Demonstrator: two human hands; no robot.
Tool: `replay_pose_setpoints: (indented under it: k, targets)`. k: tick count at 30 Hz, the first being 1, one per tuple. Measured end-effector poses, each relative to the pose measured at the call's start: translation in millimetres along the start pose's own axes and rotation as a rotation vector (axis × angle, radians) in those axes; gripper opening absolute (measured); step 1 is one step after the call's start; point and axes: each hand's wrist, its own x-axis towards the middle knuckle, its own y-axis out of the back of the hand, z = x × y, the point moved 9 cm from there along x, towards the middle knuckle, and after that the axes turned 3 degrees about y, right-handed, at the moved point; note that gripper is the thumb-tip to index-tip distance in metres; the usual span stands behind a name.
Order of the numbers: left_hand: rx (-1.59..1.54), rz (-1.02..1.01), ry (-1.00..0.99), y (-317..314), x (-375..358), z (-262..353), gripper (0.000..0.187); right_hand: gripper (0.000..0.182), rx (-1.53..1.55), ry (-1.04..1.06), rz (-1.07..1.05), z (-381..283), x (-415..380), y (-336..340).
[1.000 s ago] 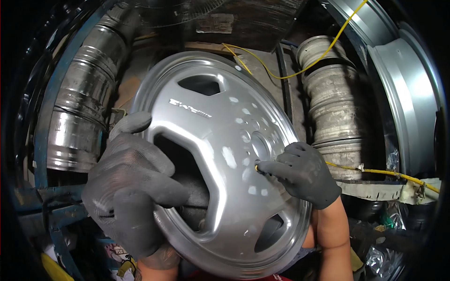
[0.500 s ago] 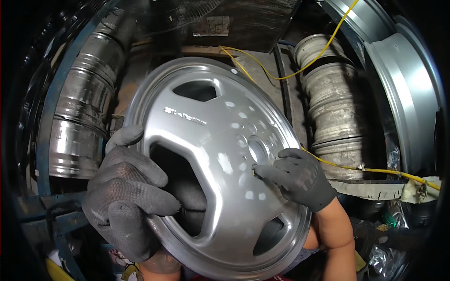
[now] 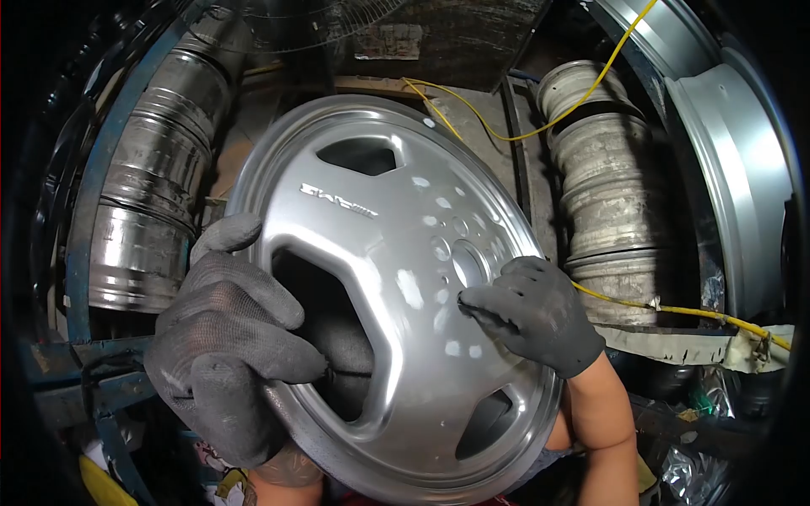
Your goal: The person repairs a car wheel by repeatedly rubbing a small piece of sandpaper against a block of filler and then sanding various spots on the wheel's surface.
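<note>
A silver alloy wheel rim (image 3: 380,253) fills the middle of the view, tilted, its face toward me. Pale filler-like patches dot the face around the centre bore, and raised lettering stands at upper left. My left hand (image 3: 232,337), in a dark grey glove, is closed around the rim's left edge beside a large window opening. On the face just below the centre bore rests my right hand (image 3: 536,316), gloved alike, with its fingers curled and drawn together. Whatever lies between those fingertips, if anything, is hidden.
Stacked bare metal wheels (image 3: 152,185) stand at left, and duller ones (image 3: 607,185) at right. A larger silver rim (image 3: 734,169) leans at far right. A yellow hose (image 3: 616,295) runs across the right side. Blue metal framing (image 3: 105,185) borders the left, below a wire fan guard (image 3: 295,21).
The wheel and surroundings sit slightly shifted in the view. My right fingers have moved a little against the face, staying near the centre bore. My left hand keeps its grip.
</note>
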Motion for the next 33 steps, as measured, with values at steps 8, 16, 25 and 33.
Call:
replay_pose_setpoints:
  k: [8,16,25,33]
  targets:
    - [0.002,0.149,0.034,-3.3,-0.4,4.4,0.016,0.026,-0.139,0.026,-0.056,-2.1,-4.3,-5.3]
    - [0.03,0.227,0.087,-3.7,0.4,2.0,0.037,0.025,-0.119,0.12,-0.031,-1.8,-5.1,-1.9]
    - [0.002,0.223,0.101,-1.4,0.3,-1.5,0.051,0.026,-0.151,0.098,-0.05,-4.9,3.6,-3.4]
    - [-0.006,0.233,0.121,-1.2,-1.4,-1.8,0.039,0.025,-0.168,0.096,-0.032,-9.5,3.5,-3.5]
